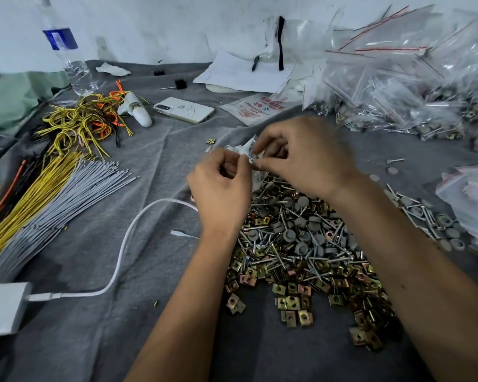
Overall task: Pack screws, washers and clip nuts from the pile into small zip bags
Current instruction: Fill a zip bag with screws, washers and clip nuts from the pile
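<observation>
Small clear zip bag above mixed screw, washer, clip-nut pile

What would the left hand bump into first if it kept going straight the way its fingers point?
Probably the small zip bag that the left hand already pinches, then the right hand gripping its other side. Depth is hard to judge in this one view.

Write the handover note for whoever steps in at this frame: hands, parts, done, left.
Left hand and right hand both pinch one small zip bag above the pile; what is in the bag cannot be seen.
Pile of screws, washers and clip nuts lies on the grey cloth under the forearms.
Done: many filled bags heaped at far right.
Left: finish this bag, then work through the pile, which is large.
</observation>
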Available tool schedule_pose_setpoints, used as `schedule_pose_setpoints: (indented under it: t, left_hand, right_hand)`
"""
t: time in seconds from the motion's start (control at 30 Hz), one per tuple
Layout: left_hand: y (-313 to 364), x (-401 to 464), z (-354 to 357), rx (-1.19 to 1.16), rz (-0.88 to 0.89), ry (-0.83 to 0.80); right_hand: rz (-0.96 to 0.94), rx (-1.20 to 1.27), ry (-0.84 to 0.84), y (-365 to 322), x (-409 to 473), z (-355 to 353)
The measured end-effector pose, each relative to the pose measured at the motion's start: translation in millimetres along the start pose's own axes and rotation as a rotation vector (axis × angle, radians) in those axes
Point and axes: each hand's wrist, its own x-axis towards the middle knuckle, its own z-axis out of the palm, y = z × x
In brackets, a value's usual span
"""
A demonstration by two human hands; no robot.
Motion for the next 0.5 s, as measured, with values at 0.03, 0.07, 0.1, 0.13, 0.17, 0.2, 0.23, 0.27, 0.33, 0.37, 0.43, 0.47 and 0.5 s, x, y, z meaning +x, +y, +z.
schedule_pose_setpoints:
  t: [0.03, 0.07, 0.1, 0.13, 0.17, 0.2, 0.23, 0.27, 0.33, 0.37, 0.43, 0.47, 0.5]
  left_hand:
    - [-1, 0, 0, 0.000, -0.008, 0.004]
    - [-1, 0, 0, -0.001, -0.019, 0.011]
    - [-1, 0, 0, -0.004, -0.029, 0.018]
    - [-1, 0, 0, -0.010, -0.035, 0.026]
    - [-1, 1, 0, -0.017, -0.040, 0.035]
    - [-2, 1, 0, -0.023, -0.043, 0.042]
    - [-1, 1, 1, -0.027, -0.041, 0.048]
    - [-1, 1, 1, -0.027, -0.035, 0.055]
    - [-1, 1, 1, -0.025, -0.019, 0.065]
    - [-1, 1, 1, -0.026, -0.015, 0.066]
    - [-1, 0, 0, -0.027, -0.010, 0.066]
    - [-1, 0, 0, -0.025, -0.007, 0.068]
    - [-1, 0, 0, -0.022, -0.004, 0.069]
  right_hand:
    - [0.009, 0.011, 0.002, 1, 1, 1]
    - [0.017, 0.033, 0.006, 2, 1, 1]
    - [0.018, 0.059, 0.015, 3, 0, -1]
    - [0.013, 0.077, 0.029, 4, 0, -2]
    - [0.002, 0.085, 0.041, 5, -1, -5]
    - [-0.012, 0.078, 0.038, 6, -2, -8]
    - [-0.031, 0.047, 0.009, 7, -2, -11]
    - [-0.056, -0.010, -0.058, 6, -2, -14]
    - [-0.090, -0.160, -0.295, 2, -3, -16]
    - [-0.093, -0.230, -0.417, -1, -4, -14]
    - [-0.084, -0.330, -0.581, -5, -5, -6]
    - [-0.074, -0.369, -0.622, -7, -6, -2]
    - [-0.065, -0.403, -0.643, -9, -7, 1]
